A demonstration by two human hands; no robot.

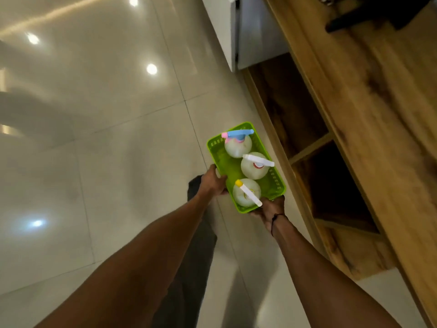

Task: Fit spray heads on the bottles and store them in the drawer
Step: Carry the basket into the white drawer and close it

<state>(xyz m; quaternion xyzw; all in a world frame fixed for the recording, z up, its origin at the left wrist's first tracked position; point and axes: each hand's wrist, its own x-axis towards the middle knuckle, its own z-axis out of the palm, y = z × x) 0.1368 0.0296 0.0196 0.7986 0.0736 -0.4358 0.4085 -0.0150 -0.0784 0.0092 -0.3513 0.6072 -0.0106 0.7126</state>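
Carrying a green basket [218, 159] over bare tile floor [106, 150] beside wooden shelving [354, 143]; left hand [214, 182] and right hand [270, 210] grip its near rim, three capped bottles [254, 165] upright inside.

Glossy floor tiles [106, 162], grainy wooden cabinet [378, 138], green plastic basket [217, 147].

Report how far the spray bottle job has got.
Done: all three bottles in the green basket carry spray heads: blue, white and yellow-tipped. In hand: left hand and right hand carry the basket over the floor. Left: storing it; no open drawer is clearly visible.
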